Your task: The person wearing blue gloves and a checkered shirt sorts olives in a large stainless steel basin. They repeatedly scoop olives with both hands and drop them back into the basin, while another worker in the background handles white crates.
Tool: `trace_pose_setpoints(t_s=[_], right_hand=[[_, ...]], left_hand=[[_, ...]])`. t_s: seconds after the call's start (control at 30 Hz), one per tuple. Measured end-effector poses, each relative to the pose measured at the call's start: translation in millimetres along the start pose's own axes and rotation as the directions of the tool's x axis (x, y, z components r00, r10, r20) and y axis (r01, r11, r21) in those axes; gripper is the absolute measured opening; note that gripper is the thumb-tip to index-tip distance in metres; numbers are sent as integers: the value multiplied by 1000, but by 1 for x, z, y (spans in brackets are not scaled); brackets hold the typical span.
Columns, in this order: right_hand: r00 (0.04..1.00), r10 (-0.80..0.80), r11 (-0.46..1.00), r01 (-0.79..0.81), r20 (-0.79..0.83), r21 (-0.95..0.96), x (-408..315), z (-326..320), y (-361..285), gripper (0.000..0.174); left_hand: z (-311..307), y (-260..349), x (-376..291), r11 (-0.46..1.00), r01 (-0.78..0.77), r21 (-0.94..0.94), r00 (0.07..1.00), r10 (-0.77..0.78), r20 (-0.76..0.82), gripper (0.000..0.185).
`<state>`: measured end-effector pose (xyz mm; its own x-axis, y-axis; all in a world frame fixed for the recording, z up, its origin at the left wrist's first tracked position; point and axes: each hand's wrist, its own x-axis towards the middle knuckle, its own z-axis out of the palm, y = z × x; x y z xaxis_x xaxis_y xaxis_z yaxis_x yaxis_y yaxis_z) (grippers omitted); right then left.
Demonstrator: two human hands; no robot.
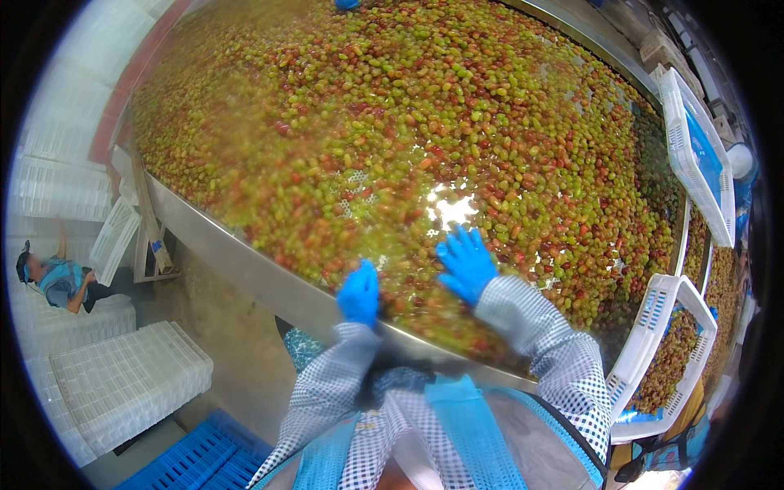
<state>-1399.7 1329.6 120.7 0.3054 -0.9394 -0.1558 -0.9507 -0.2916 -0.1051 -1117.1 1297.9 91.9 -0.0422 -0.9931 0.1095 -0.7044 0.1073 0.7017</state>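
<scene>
Loose green and reddish grapes [392, 122] cover a large perforated metal sorting table [245, 260], whose steel edge runs in front of me. Both my hands wear blue gloves. My left hand [359, 294] is over the grapes just inside the near edge, its fingers drawn together; whether it holds something cannot be made out. To the right, my right hand [467, 264] lies palm down with its fingers spread among the grapes, next to a bright reflection. Part of the picture is blurred.
At right, a white plastic crate [643, 331] holds grapes, and another white crate [680, 135] rests higher on the table's rim. White crates [128, 380] are stacked at left, near blue crates [202, 459]. A co-worker [67, 278] is at far left; a blue glove [346, 3] shows at the top.
</scene>
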Motion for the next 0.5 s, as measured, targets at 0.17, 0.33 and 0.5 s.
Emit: trace_pose_setpoints(t_s=[0.17,0.33,0.5], right_hand=[[965,-111,988,133,-236,82,53,7,-22,71],[980,-62,993,79,-191,84,166,4,-25,77],[983,27,987,3,-183,163,163,-15,-10,72]], left_hand=[[3,2,-8,992,-80,94,997,80,-4,23],[12,7,-11,973,-90,213,995,99,-31,24],[16,16,-18,979,-2,204,1000,5,-10,26]])
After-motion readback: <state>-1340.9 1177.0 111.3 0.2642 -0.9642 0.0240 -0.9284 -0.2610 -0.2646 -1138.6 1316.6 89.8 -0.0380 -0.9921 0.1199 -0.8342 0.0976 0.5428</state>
